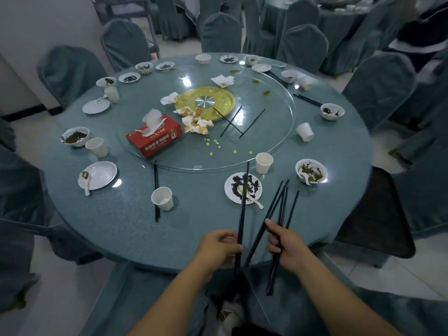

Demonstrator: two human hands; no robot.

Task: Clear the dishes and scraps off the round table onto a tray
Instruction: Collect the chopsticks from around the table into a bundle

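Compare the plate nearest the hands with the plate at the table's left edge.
The near plate is smeared with dark sauce; the left plate looks nearly clean. The near plate's spoon rests mid-plate; the left plate's spoon sits on its rim. Both plates are white and round.

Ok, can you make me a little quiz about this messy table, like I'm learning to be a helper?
1. True or false: the red tissue box sits on the glass turntable.
2. What does the right hand hold? A. black chopsticks B. a spoon C. a paper cup
3. Fill in: the hand that holds fewer chopsticks is the ____ hand.
Key: 1 true; 2 A; 3 left hand.
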